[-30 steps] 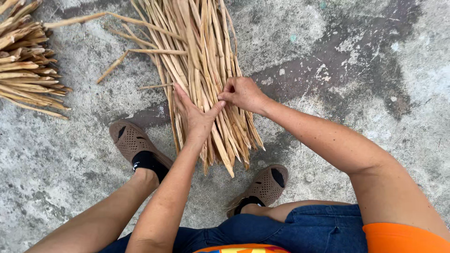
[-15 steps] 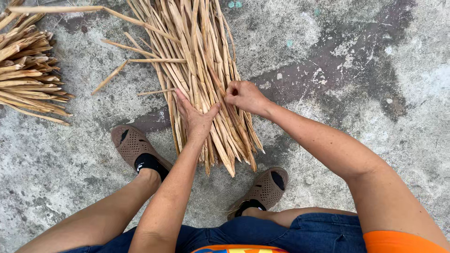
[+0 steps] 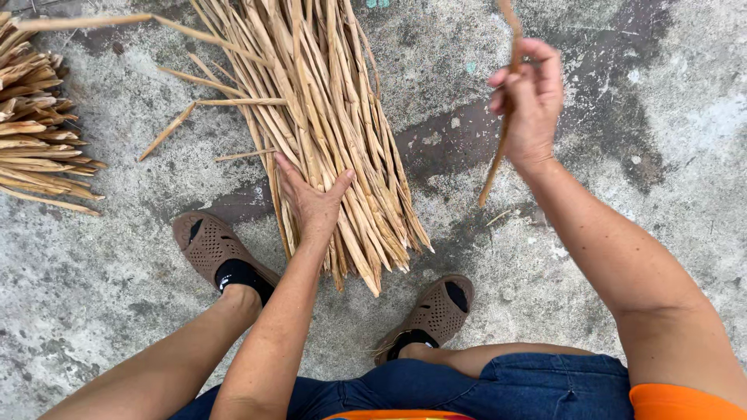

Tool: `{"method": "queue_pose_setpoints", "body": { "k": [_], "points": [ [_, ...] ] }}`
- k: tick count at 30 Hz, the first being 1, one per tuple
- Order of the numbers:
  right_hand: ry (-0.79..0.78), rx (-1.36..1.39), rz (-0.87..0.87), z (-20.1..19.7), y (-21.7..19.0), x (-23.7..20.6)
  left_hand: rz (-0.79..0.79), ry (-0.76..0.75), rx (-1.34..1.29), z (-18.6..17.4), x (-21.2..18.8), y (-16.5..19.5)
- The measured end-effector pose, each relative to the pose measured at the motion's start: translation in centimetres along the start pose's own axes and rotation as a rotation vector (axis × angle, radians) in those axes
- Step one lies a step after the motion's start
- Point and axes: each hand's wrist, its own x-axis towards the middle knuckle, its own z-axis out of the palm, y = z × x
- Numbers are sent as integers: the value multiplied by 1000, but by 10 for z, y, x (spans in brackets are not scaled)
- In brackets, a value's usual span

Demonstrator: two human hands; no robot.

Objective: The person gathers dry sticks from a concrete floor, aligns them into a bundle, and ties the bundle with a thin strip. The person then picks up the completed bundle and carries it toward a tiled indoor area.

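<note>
Now right hand (image 3: 527,105) grips strip (image 3: 498,155), right of pile (image 3: 327,132).

Your arms are bare from the shoulder edge down, with no sleeves, watch, rings or bracelets showing on your left hand (image 3: 313,201) or your right hand (image 3: 527,101). At 5 o'clock in the view an orange garment (image 3: 675,403) covers your upper arm's edge, and a strip of the same orange shows at 6 o'clock. You wear dark blue denim shorts (image 3: 513,386) with visible stitched seams. On your feet are brown slip-on clogs with perforated uppers, the left clog (image 3: 208,243) at 8 o'clock and the right clog (image 3: 437,309) near 6 o'clock, over black socks (image 3: 241,275).
</note>
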Motion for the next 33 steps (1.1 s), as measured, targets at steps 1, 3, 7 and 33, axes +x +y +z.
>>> {"method": "queue_pose_setpoints", "body": {
  "k": [1,3,7,33],
  "points": [
    [42,13,-18,-15,1,6,-1,-6,-31,-1,-1,0],
    [63,-50,-5,-35,9,15,-12,-21,-92,-4,-3,-2],
    [-93,-634,3,-31,34,20,-20,24,-137,-13,0,-9],
    [-691,75,760,150,91,-42,-74,-460,-838,-1,37,-35]
  ]
}}
